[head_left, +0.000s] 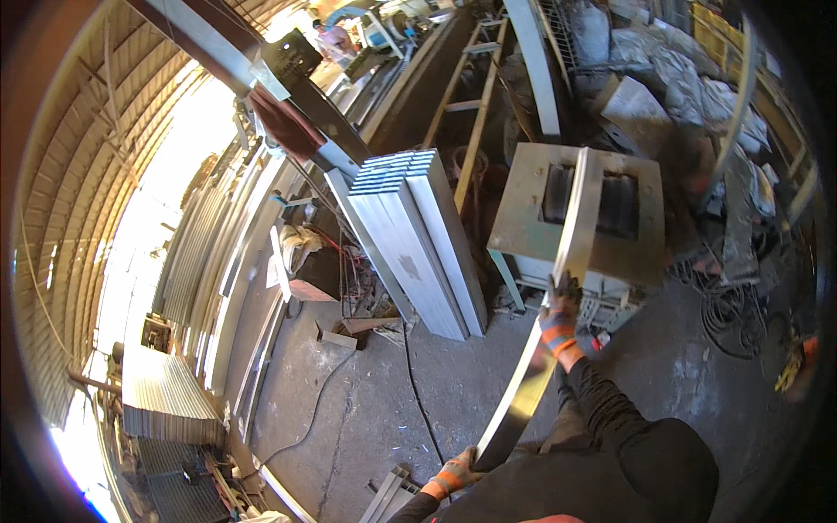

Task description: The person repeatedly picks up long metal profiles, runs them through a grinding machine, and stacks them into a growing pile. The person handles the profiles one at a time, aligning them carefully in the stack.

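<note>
I hold a long flat metal bar point(571, 235) that runs from my waist up onto a grey-green machine table point(527, 205). My right hand point(560, 309), in a dark and orange glove, grips the bar at its middle, just in front of the table. My left hand point(453, 475), also gloved, holds the bar's near end at the bottom of the picture. The bar's far end lies across the slot with dark rollers point(617, 205) in the table top.
A stack of grey metal profiles point(418, 235) leans to the left of the table. A wooden ladder point(475, 96) lies behind it. Cables point(728, 314) coil on the concrete floor at right. Sheet stacks point(166, 401) sit far left. A person point(336, 37) stands far off.
</note>
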A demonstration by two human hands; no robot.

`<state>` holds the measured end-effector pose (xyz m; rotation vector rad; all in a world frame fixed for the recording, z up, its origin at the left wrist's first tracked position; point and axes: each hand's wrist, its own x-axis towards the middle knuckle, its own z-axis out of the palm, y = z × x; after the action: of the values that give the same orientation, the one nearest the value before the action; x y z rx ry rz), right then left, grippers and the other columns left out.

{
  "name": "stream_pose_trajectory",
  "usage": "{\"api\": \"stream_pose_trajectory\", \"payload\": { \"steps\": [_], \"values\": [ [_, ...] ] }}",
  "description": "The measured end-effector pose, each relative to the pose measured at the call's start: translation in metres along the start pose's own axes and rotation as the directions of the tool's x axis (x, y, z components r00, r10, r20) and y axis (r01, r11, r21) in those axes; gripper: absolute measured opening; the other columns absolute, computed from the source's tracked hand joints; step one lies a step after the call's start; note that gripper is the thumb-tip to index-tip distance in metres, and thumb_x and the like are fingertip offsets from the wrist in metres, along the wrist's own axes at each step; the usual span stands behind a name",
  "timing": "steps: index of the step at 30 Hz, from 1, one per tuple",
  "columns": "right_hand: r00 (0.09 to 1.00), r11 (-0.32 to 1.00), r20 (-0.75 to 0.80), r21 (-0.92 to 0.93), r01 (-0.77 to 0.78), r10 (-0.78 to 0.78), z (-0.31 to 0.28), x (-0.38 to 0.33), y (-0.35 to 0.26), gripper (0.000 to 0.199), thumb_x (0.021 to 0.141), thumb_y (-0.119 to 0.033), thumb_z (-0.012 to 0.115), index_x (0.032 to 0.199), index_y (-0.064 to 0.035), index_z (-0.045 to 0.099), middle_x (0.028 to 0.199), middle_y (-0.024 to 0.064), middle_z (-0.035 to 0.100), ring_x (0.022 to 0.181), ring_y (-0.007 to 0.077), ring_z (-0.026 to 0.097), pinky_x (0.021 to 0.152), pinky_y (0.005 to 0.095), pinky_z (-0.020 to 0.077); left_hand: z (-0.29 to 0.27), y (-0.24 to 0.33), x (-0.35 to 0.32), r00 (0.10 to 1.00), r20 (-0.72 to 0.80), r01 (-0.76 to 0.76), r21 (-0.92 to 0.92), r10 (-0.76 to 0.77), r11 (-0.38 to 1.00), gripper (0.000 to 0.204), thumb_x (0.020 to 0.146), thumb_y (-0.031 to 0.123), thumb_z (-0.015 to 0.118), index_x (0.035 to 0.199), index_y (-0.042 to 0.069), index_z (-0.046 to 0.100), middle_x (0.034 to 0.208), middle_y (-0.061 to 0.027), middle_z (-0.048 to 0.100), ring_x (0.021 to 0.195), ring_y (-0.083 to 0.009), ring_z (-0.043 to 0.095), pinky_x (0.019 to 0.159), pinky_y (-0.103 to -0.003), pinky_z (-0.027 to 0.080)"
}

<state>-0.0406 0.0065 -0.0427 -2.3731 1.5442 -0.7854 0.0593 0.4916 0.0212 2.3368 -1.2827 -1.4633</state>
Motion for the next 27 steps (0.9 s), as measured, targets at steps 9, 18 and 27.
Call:
{"api": "stream_pose_trajectory", "payload": {
  "steps": [9,18,27],
  "values": [
    [0.980,0.942,-0.141,-0.285,-0.176,0.140,0.064,0.378,0.134,0.074,0.096,-0.038,0.067,0.161,-0.0044,0.059,0.176,0.0246,0.043,0.163,0.0470,0.040,0.134,0.0606,0.0305,-0.104,0.269,0.258,0.819,-0.472,-0.283,0.161,0.326,0.945,0.059,0.097,0.032,0.085,0.134,0.000,0.053,0.122,-0.0276,0.070,0.117,-0.0481,0.072,0.097,-0.053,0.060],
    [0.981,0.906,0.115,-0.413,-0.095,0.155,0.088,0.443,0.175,0.072,0.108,-0.035,0.056,0.175,-0.0108,0.045,0.187,0.0146,0.028,0.172,0.0389,0.025,0.140,0.0582,0.0192,-0.143,0.323,0.323,0.861,-0.446,-0.136,0.259,0.244,0.956,0.060,0.098,0.032,0.081,0.140,0.003,0.049,0.122,-0.0261,0.072,0.109,-0.0481,0.076,0.091,-0.055,0.063],
    [0.985,0.998,-0.163,-0.029,-0.054,0.049,0.054,0.239,0.103,0.073,0.103,-0.026,0.064,0.171,-0.0086,0.048,0.182,0.0195,0.037,0.170,0.0403,0.031,0.138,0.0526,0.0276,-0.076,0.213,0.166,0.854,-0.457,-0.168,0.210,0.248,0.963,0.052,0.094,0.029,0.085,0.130,0.007,0.054,0.114,-0.0242,0.074,0.102,-0.0466,0.076,0.083,-0.057,0.061]
  ]
}}
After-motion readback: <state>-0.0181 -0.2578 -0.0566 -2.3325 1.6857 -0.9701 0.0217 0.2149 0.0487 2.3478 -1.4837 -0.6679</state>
